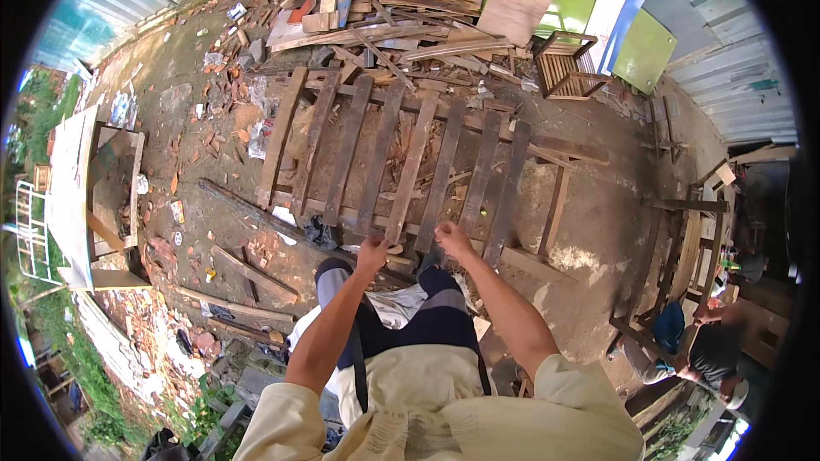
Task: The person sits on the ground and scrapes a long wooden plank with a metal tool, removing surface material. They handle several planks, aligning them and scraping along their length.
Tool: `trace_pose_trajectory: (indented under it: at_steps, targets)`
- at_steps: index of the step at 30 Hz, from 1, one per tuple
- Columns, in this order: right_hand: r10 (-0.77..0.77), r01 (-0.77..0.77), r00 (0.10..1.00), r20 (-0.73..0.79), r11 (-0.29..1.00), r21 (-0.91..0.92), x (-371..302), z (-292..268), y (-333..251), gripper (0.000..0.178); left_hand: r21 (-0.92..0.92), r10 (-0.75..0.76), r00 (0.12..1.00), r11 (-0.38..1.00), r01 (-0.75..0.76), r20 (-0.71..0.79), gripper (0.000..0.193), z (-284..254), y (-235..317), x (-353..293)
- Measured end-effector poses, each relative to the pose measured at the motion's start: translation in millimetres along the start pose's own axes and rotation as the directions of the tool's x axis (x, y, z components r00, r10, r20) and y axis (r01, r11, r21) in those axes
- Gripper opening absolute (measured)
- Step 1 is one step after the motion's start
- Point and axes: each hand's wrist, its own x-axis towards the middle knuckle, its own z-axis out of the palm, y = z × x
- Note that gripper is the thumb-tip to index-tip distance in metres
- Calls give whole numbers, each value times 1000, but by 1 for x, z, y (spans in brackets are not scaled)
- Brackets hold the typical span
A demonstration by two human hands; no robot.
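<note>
Slatted wooden frame (401,154): laid flat on the dirt ground (598,205), its weathered slats running away from the person, its near rail just ahead of both hands.

Listed from left to right:

- White board (68,188), set on edge at the far left beside an open wooden box frame (115,188).
- Broken brick and tile rubble (171,307), scattered over the ground at lower left.
- Dark timber beam (256,213), lying aslant, its far end running under the near left corner of the slatted frame.
- Left hand (372,253), lowered to the near end of a middle slat; fingers are curled down at the wood, though whether they actually grip it cannot be told.
- Right hand (453,239), placed just beside the left at the next slat end; fingers bent downward, the grasp likewise not discernible.
- Small wooden crate (568,64), seen beyond the frame's far right corner, near green panels (641,51).
- Stacked wooden frames (692,239), stood at the right.
- Another person (713,346), crouched at lower right, well apart from the hands.
</note>
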Motion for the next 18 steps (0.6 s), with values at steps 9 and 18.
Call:
trace_pose_trajectory:
  at_steps: [9, 18]
  targets:
    - [17, 22, 997, 79, 886, -464, 234, -102, -56, 64, 424, 215, 967, 895, -139, -136, 65, 71, 108, 236]
    - [-223, 176, 973, 65, 525, -833, 427, -86, -147, 114, 331, -76, 917, 918, 218, -392, 104, 74, 181, 436]
